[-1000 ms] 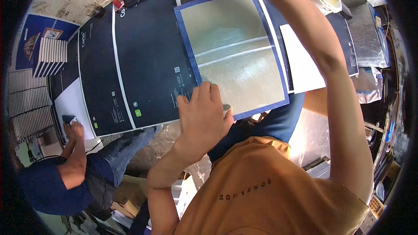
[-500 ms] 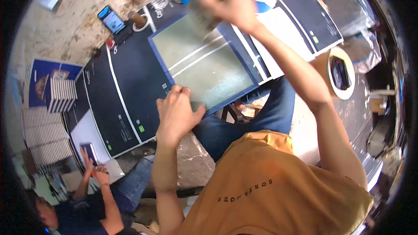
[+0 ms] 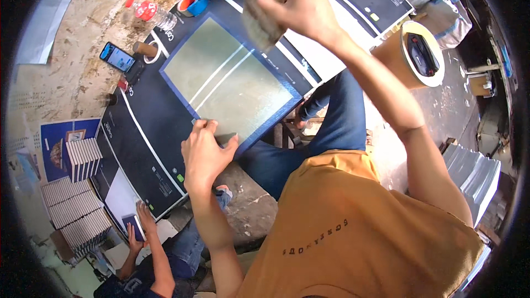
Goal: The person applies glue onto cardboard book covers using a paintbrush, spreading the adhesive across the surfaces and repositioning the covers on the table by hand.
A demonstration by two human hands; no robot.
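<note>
My right hand (image 3: 310, 11) is closed around the handle of a wide, pale-bristled brush (image 3: 264, 22). The bristles point down near the panel's far right edge; I cannot tell whether they touch it. On the dark table lies a flat grey-green panel (image 3: 185, 74) with a blue border and two white strips across its middle. My left hand (image 3: 205, 152) rests at the panel's near left corner, thumb spread from bent fingers, fingertips at the border. The panel's surface looks wet and shiny toward the near side.
A phone (image 3: 117, 57), tape rolls (image 3: 193, 4) and a red-capped bottle (image 3: 152, 12) stand along the far left. Stacked books (image 3: 74, 209) fill the left. Another person's hands (image 3: 144, 221) hold a small dark book. At right stands a round tan container (image 3: 402, 55).
The view has turned, shifting the table. My right hand has brought the brush toward the panel's right edge. My left hand stays at the near corner. The other person's hands now rest on the small book.
</note>
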